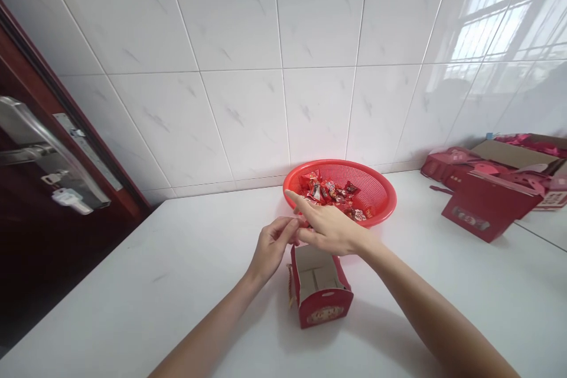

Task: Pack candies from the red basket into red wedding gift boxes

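A small red gift box [325, 309] stands open-topped on the white table, its pale inside showing and a twisted cord at its left side. Just beyond its far edge, my left hand [275, 242] pinches a bit of red, too small to identify. My right hand [330, 227] meets it there, thumb and fingers partly spread, with fingertips close to the same red bit; what it grips, if anything, is hidden. Behind my hands sits a red plastic basket [383, 195] holding several wrapped candies [339, 192].
At the right, a red box [485, 204] stands before a cardboard carton [516, 153] and more red boxes [452, 162]. A tiled wall [239, 112] closes off the table's [177, 254] back. A dark red door [39, 207] with keys is at the left.
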`<state>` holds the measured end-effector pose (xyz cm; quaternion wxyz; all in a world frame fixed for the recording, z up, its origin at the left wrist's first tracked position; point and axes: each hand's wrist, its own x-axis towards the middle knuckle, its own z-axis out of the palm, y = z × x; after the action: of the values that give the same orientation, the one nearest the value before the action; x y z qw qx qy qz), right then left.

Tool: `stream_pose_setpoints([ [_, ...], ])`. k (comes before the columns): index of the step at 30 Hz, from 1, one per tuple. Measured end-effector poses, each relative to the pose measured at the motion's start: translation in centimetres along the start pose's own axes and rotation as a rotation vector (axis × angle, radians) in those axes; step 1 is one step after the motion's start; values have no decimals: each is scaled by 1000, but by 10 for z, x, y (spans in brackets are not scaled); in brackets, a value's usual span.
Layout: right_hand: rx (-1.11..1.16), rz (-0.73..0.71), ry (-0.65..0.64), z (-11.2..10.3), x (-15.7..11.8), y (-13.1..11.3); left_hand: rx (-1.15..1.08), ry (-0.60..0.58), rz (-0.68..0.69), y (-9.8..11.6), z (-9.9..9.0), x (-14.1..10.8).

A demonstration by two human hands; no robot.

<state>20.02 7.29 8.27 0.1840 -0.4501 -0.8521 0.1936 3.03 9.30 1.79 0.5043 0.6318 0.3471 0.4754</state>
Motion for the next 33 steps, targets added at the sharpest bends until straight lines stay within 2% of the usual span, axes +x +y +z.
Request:
stream_pose_setpoints([
  [4, -130, -50, 30, 7, 3, 6, -1, -47, -60, 3, 2, 0],
  [9, -65, -109, 33, 11, 6, 12, 9, -68, -74, 2, 1, -1],
  [12, 28, -113, 107, 7, 6, 14, 23, -34, -38, -2, -2, 0],
  [15, 98, -56, 184, 2, 6, 17, 67, 23, 24, -7, -5, 3],
  [19, 140, -22, 231, 2, 9, 19, 189, 78, 58, -12, -9, 5],
  [23, 149, 4, 228, 5, 11, 19, 304, 101, 113, -12, -9, 3],
  [27, 164, 20, 221, 5, 10, 20, 307, 89, 161, -12, -9, 3],
  [33, 178, -11, 170, 4, 9, 22, 170, -5, 53, -14, -13, 5],
])
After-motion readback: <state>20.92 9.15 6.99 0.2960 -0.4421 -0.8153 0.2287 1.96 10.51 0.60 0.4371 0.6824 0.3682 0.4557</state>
